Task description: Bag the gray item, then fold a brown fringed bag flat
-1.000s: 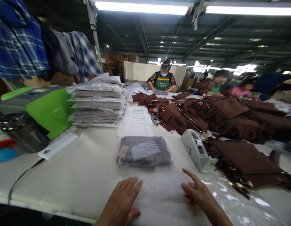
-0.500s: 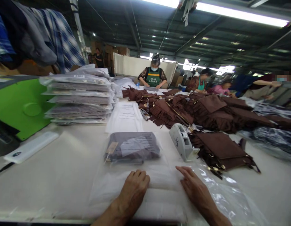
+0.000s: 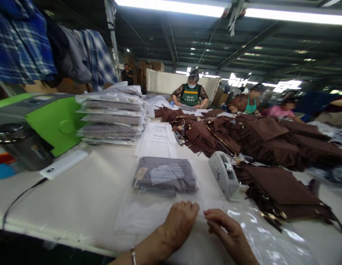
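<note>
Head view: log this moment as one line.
left hand: curled over clear bag | right hand: close by, fingers bent | grey item: inside bag, ahead of hands | tape dispenser: right of item

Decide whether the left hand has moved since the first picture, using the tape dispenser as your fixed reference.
Yes: the left hand has moved rightward, and is now nearer to the tape dispenser.

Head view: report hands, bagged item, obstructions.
Left hand over clear bag, right hand close by. Grey item inside, beyond them. Tape dispenser right, not blocking.
</note>
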A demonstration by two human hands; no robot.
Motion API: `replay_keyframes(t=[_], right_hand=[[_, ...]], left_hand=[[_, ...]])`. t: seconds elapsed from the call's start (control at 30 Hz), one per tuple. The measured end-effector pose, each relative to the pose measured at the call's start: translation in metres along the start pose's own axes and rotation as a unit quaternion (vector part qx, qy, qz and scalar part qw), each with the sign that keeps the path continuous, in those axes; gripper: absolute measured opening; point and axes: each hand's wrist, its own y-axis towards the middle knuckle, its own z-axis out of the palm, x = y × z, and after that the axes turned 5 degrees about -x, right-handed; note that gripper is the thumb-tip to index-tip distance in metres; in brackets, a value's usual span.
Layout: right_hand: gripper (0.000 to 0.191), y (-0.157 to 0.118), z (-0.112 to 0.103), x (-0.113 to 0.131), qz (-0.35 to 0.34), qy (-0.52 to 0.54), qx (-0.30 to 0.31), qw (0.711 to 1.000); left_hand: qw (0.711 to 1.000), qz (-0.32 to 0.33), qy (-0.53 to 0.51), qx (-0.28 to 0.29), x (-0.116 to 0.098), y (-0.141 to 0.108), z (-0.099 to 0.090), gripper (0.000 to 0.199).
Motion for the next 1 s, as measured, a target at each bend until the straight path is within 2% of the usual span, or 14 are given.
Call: replay_keyframes(t=[0.07, 0.13, 0.2, 0.3, 0.37, 0.4, 0.47, 0.53, 0.67, 0.7, 0.8, 0.83, 0.93, 1.0], right_hand=[[0.026, -0.009, -0.011, -0.005, 0.035, 0.005, -0.026, 0.999], [0.027, -0.013, -0.024, -0.014, 0.02, -0.044, -0.056, 0.997], [0.031, -0.009, -0.034, -0.025, -0.055, -0.144, -0.058, 0.986], [0.056, 0.007, -0.032, -0.034, -0.194, -0.276, -0.002, 0.941], [0.042, 0.02, -0.02, -0.033, -0.247, -0.293, 0.034, 0.923], [0.031, 0.026, -0.014, -0.03, -0.256, -0.28, 0.047, 0.924], [0.02, 0.035, -0.003, -0.022, -0.241, -0.232, 0.043, 0.941], [0.02, 0.042, 0.001, -0.017, -0.195, -0.183, 0.009, 0.963], [0.028, 0.046, -0.002, -0.018, -0.056, -0.103, -0.033, 0.993], [0.03, 0.047, -0.002, -0.019, -0.027, -0.088, -0.034, 0.995], [0.037, 0.052, 0.003, -0.02, 0.009, -0.068, -0.046, 0.997], [0.04, 0.054, 0.007, -0.02, 0.013, -0.068, -0.056, 0.996], [0.046, 0.065, 0.018, -0.014, 0.039, -0.082, -0.089, 0.992], [0.048, 0.073, 0.024, -0.01, 0.06, -0.104, -0.101, 0.988]], left_hand=[[1.0, -0.009, 0.0, -0.002, 0.002, 0.003, -0.002, 0.021], [1.0, -0.004, -0.001, -0.005, 0.005, 0.003, -0.005, 0.022], [1.0, 0.004, -0.001, -0.008, 0.004, 0.001, -0.007, 0.018], [1.0, 0.007, 0.002, -0.012, -0.001, 0.002, -0.005, 0.017], [1.0, 0.008, 0.005, -0.014, -0.004, 0.002, -0.003, 0.018], [1.0, 0.006, 0.008, -0.014, -0.004, 0.002, -0.002, 0.02], [1.0, -0.018, 0.023, -0.007, 0.003, -0.005, -0.005, 0.022], [0.997, -0.062, 0.045, 0.006, 0.022, -0.021, -0.013, 0.022], [0.983, -0.162, 0.089, 0.012, 0.085, -0.079, -0.045, 0.03], [0.974, -0.208, 0.084, 0.0, 0.102, -0.094, -0.053, 0.029], [0.951, -0.281, -0.074, -0.101, 0.139, -0.126, -0.07, 0.015], [0.937, -0.288, -0.138, -0.141, 0.145, -0.13, -0.072, 0.018], [0.891, -0.291, -0.254, -0.237, 0.153, -0.124, -0.069, 0.034], [0.881, -0.305, -0.241, -0.268, 0.154, -0.111, -0.062, 0.041]])
